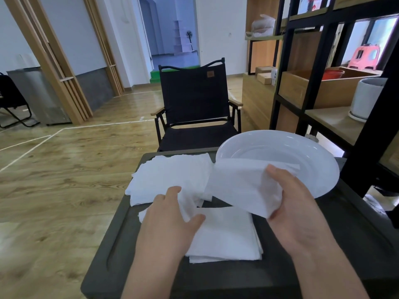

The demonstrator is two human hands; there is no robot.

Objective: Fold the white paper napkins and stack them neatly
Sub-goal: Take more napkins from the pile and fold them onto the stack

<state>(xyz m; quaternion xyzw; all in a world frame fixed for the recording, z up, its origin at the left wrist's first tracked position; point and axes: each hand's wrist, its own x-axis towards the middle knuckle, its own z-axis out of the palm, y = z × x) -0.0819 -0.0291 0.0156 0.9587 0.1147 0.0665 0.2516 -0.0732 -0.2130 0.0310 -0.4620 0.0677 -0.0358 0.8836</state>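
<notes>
Holding a white napkin (239,186) up off the table, I have my right hand (289,203) curled round its right edge, thumb on top and fingers tucked beneath, so the sheet tilts above the near rim of the white plate (278,152). My left hand (172,214) pinches a bunched corner of napkin paper between thumb and fingers, just over the folded stack (226,236), which lies flat on the dark table (323,251) in front of me. Whether that corner belongs to the lifted sheet or to another one, I cannot tell. A looser pile of unfolded napkins (170,175) sits farther back on the left, touching the plate's left side. Beyond the table stands a black folding chair (194,100), and a black shelf unit (319,61) rises to my right.
</notes>
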